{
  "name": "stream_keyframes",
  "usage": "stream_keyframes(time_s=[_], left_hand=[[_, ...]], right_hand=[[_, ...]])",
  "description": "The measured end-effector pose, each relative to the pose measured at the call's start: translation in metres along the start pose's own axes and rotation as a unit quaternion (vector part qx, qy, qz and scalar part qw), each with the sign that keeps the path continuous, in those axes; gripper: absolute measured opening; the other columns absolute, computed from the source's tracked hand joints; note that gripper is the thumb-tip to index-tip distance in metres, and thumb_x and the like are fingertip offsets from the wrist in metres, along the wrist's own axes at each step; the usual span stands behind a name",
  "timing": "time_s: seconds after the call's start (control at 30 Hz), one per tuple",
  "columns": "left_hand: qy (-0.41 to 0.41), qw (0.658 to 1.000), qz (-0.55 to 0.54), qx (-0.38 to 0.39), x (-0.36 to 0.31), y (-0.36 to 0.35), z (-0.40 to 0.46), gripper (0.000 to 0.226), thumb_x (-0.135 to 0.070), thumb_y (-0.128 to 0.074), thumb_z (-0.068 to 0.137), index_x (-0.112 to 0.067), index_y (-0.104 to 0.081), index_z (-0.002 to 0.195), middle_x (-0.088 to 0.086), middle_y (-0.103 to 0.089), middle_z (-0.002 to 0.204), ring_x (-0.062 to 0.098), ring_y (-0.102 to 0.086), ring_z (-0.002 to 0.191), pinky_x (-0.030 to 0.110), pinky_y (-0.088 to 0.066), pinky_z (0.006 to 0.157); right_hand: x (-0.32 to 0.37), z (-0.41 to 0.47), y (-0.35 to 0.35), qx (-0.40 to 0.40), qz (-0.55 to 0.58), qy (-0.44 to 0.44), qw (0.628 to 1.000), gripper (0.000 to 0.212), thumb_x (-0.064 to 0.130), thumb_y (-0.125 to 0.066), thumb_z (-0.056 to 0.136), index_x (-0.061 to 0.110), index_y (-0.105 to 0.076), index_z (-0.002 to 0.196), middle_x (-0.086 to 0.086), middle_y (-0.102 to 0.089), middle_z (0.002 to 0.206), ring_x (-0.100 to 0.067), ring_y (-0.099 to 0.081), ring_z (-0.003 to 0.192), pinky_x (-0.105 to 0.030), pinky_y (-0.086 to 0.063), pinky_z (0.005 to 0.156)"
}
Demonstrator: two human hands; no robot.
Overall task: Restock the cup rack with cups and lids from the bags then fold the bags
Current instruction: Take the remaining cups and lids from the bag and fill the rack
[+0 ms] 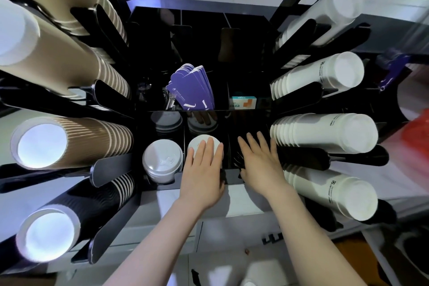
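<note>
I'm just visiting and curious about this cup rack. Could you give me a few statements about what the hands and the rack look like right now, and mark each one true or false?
1. The left hand lies flat on a stack of white lids. True.
2. The right hand grips a cup. False: its fingers are spread and it holds nothing.
3. The white cups sit in the rack's right side. True.
4. The purple cards lie in the lowest compartment. False: they stand in a compartment above the lids.
5. The ribbed brown cups are on the left side. True.
</note>
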State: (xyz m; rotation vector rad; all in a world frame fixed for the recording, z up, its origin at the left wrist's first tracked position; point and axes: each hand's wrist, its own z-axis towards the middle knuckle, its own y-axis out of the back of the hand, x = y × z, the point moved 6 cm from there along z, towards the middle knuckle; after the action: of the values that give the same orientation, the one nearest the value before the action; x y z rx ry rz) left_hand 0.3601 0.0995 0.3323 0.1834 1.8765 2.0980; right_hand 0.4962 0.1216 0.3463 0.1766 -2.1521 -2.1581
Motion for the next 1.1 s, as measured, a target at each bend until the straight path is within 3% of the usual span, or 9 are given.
stream_keyframes(time_s=[0.17,0.3,0.4,0.5,0.63,0.73,0.83,0.97,1.1], left_hand=[[-0.001,1.000,-0.003,0.004,0.000,0.001,0.001,0.084,-0.040,-0.048,0.088,-0.016,0.001,0.152,0.013,0.002,0.160,0.030,0.002,0.147,0.047,0.007,0.116],[-0.001,1.000,-0.008,0.009,0.000,0.004,0.000,0.088,-0.042,-0.050,0.086,-0.015,0.002,0.152,0.013,0.003,0.160,0.030,0.005,0.147,0.045,0.007,0.116],[-0.010,1.000,-0.021,0.020,-0.001,0.010,-0.003,0.091,-0.042,-0.051,0.087,-0.013,0.005,0.152,0.012,0.008,0.160,0.029,0.010,0.147,0.044,0.006,0.116],[-0.013,0.996,-0.087,-0.016,-0.003,0.035,-0.009,0.088,-0.036,-0.055,0.087,-0.011,0.000,0.152,0.011,0.005,0.160,0.027,0.007,0.147,0.043,0.001,0.117],[-0.034,0.971,-0.191,-0.142,-0.016,0.107,-0.005,0.077,-0.025,-0.057,0.088,-0.012,-0.015,0.152,0.007,-0.012,0.160,0.025,-0.004,0.148,0.036,0.004,0.114],[-0.074,0.939,-0.257,-0.215,-0.035,0.164,0.004,0.070,-0.025,-0.052,0.087,-0.015,-0.023,0.150,-0.004,-0.020,0.156,0.016,-0.009,0.146,0.035,-0.002,0.116],[-0.109,0.917,-0.301,-0.240,-0.060,0.204,0.014,0.069,-0.026,-0.051,0.086,-0.021,-0.024,0.150,-0.017,-0.019,0.150,0.007,-0.010,0.144,0.036,-0.012,0.119],[-0.131,0.916,-0.284,-0.252,-0.103,0.227,0.029,0.067,-0.024,-0.055,0.090,-0.025,-0.024,0.150,-0.016,-0.025,0.151,0.006,-0.015,0.144,0.035,-0.018,0.118],[-0.136,0.918,-0.256,-0.269,-0.158,0.225,0.037,0.063,-0.031,-0.049,0.087,-0.024,-0.030,0.147,-0.023,-0.024,0.144,0.002,-0.011,0.140,0.029,-0.004,0.116]], right_hand=[[0.004,-0.021,-0.006,0.051,0.021,0.011,0.998,0.074,0.003,-0.045,0.086,0.020,-0.017,0.153,0.001,-0.019,0.160,-0.017,-0.012,0.147,-0.049,0.020,0.111],[0.006,-0.025,-0.008,0.075,0.014,0.002,0.997,0.078,0.003,-0.041,0.087,0.020,-0.006,0.154,0.001,-0.006,0.162,-0.016,-0.004,0.148,-0.049,0.022,0.109],[0.009,-0.030,0.005,0.062,0.072,-0.005,0.995,0.079,-0.001,-0.041,0.087,0.019,-0.003,0.154,0.001,0.000,0.162,-0.016,0.005,0.148,-0.046,0.015,0.114],[0.014,-0.036,0.040,-0.002,0.240,0.009,0.971,0.068,-0.003,-0.040,0.093,0.017,-0.016,0.153,0.001,-0.012,0.161,-0.014,-0.002,0.148,-0.035,0.003,0.119],[0.012,-0.046,0.117,-0.170,0.399,0.025,0.901,0.045,0.002,-0.047,0.094,0.018,-0.053,0.136,0.006,-0.053,0.139,-0.001,-0.042,0.130,-0.006,-0.024,0.106],[-0.003,-0.055,0.172,-0.261,0.465,0.048,0.845,0.036,0.002,-0.053,0.091,0.022,-0.066,0.118,0.017,-0.066,0.113,0.005,-0.058,0.109,-0.011,-0.043,0.095],[-0.030,-0.062,0.211,-0.311,0.507,0.067,0.801,0.033,0.000,-0.056,0.089,0.025,-0.068,0.108,0.018,-0.069,0.104,0.004,-0.063,0.102,-0.015,-0.049,0.090],[-0.075,-0.066,0.235,-0.321,0.510,0.074,0.794,0.030,0.000,-0.058,0.089,0.022,-0.069,0.105,0.011,-0.070,0.103,0.000,-0.064,0.099,-0.021,-0.051,0.090],[-0.136,-0.078,0.234,-0.304,0.475,0.088,0.821,0.030,0.003,-0.062,0.088,0.029,-0.067,0.103,0.020,-0.068,0.101,0.003,-0.063,0.098,-0.017,-0.049,0.089]])
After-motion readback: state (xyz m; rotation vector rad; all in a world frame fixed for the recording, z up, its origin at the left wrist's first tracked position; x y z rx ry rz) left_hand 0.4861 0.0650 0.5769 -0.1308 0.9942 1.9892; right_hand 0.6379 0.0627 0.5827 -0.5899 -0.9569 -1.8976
